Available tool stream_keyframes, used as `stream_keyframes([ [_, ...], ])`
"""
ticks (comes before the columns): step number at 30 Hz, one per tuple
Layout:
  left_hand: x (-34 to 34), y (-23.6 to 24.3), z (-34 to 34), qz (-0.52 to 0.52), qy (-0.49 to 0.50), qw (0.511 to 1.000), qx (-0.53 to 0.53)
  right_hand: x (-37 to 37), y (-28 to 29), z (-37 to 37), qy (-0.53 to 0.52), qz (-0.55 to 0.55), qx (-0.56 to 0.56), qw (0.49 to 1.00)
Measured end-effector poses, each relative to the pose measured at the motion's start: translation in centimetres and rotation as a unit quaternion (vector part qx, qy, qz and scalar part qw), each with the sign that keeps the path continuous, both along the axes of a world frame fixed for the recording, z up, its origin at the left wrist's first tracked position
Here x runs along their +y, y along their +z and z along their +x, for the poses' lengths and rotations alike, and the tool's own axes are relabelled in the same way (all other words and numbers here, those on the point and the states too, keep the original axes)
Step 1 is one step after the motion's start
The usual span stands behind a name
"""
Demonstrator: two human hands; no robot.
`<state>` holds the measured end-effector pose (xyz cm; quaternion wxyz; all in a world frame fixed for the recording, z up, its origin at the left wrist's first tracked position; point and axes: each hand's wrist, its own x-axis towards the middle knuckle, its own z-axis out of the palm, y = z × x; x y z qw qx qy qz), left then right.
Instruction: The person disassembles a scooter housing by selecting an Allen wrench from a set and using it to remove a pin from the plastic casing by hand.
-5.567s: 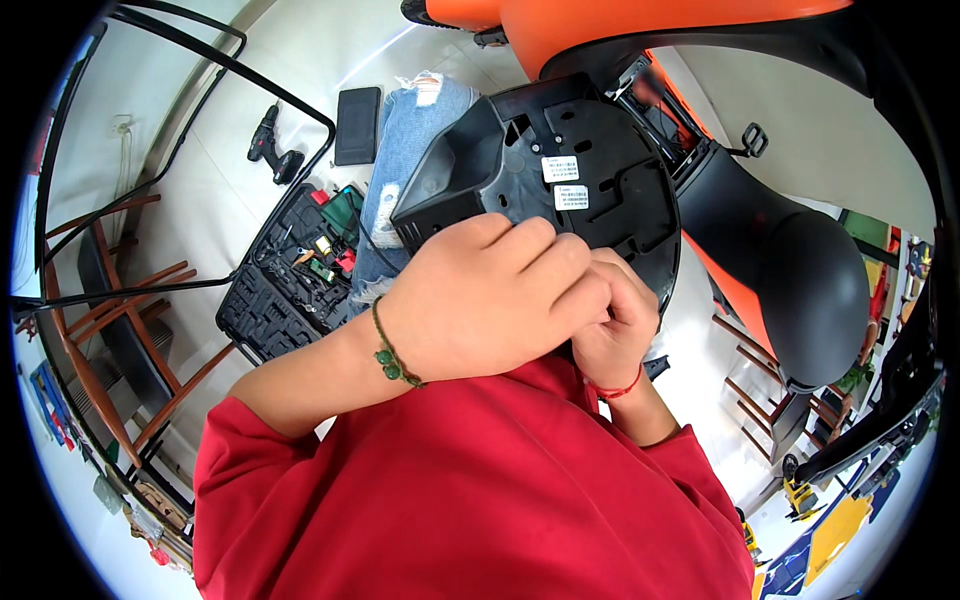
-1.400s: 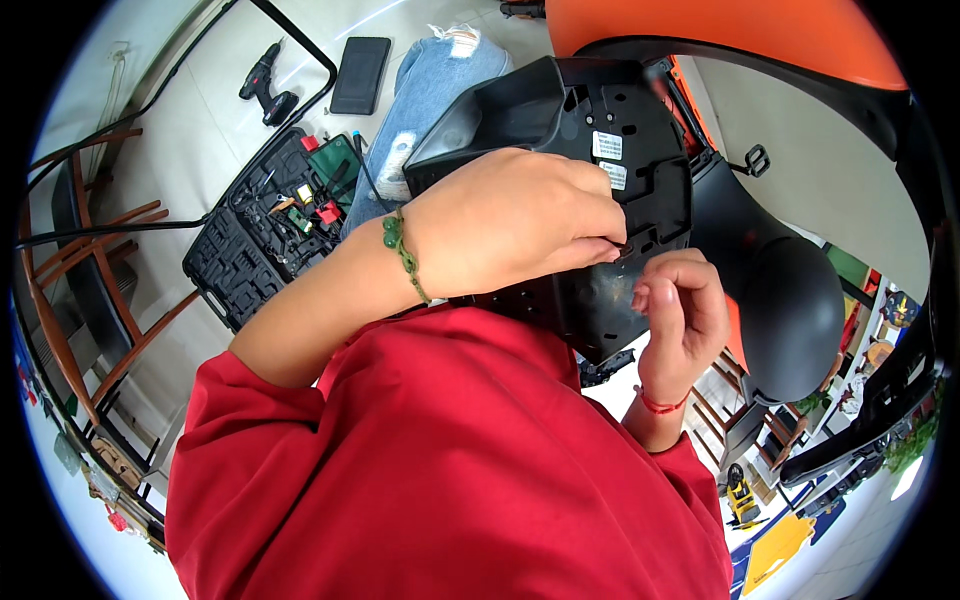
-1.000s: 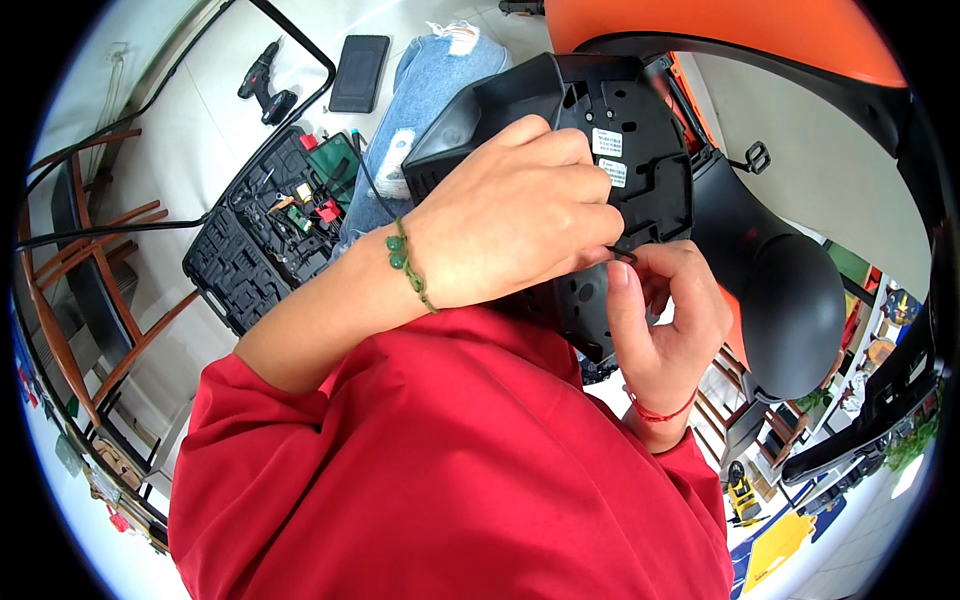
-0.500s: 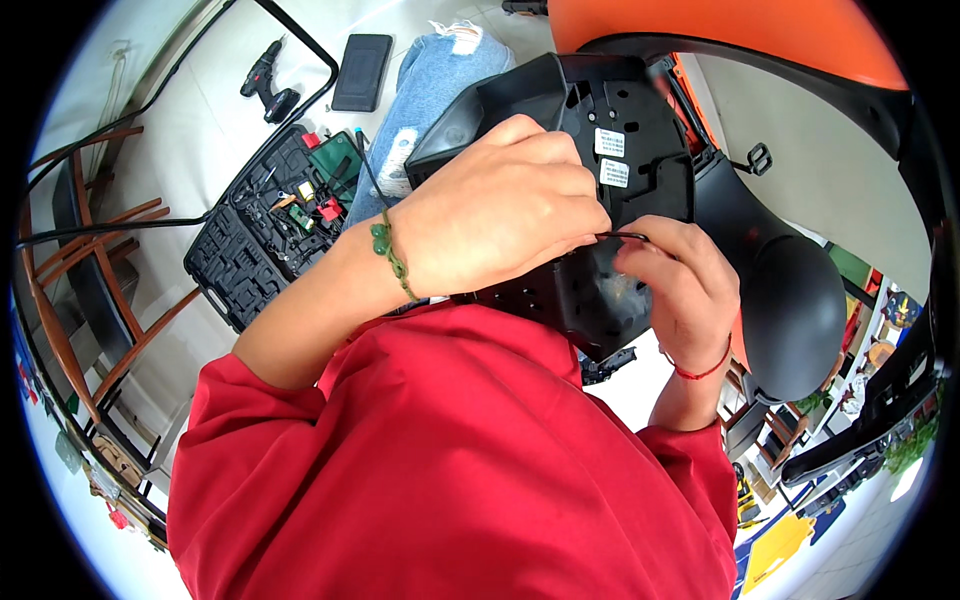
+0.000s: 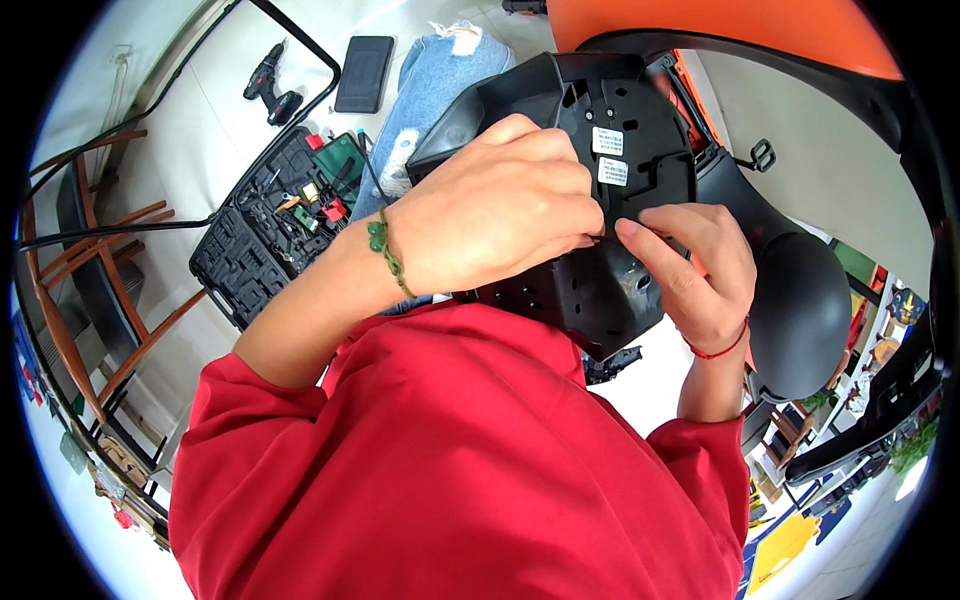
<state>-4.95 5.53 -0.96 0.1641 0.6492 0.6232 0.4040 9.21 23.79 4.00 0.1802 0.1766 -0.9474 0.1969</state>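
A large black moulded plastic housing (image 5: 655, 130) with holes, ribs and two white labels (image 5: 613, 172) lies in front of me. My left hand (image 5: 500, 205) reaches across it, its fingers pinched by the housing's near part. Only a short dark bit of a thin black hex key (image 5: 599, 238) shows at those fingertips; the rest is hidden. To the right of it, my right hand (image 5: 700, 260) hovers over the housing with thumb and index finger apart and nothing visible between them. The near wall of the housing shows a row of small holes under my left hand.
An opened black tool case (image 5: 235, 260) with assorted tools is on the floor at left. Beyond it lie a cordless drill (image 5: 268, 82) and a flat black box (image 5: 364, 74). Orange and black bodywork (image 5: 740, 25) with a pedal (image 5: 763, 155) stands at right; wooden chairs (image 5: 110, 290) are far left.
My right hand has let go of the bent end of the hex key and drawn right, its fingers spreading. My left hand stays almost in place; the key is now mostly out of sight.
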Motion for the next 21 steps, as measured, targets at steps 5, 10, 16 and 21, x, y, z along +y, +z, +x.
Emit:
stream_keyframes([
  [5,0.0,0.1,0.4,-0.013,0.016,1.0,0.007,-1.9,-0.4,2.2,-0.162,-0.148,-0.088,0.972],
  [10,0.1,0.1,0.6,-0.02,0.016,1.0,0.017,-4.7,-0.5,2.1,-0.355,-0.264,-0.098,0.891],
  [16,0.1,0.2,0.6,-0.03,0.014,0.999,0.023,-5.8,0.0,2.1,-0.368,-0.2,-0.165,0.893],
  [21,0.1,-0.1,0.6,-0.011,0.018,1.0,0.009,-6.4,0.1,2.0,-0.36,-0.22,-0.192,0.886],
])
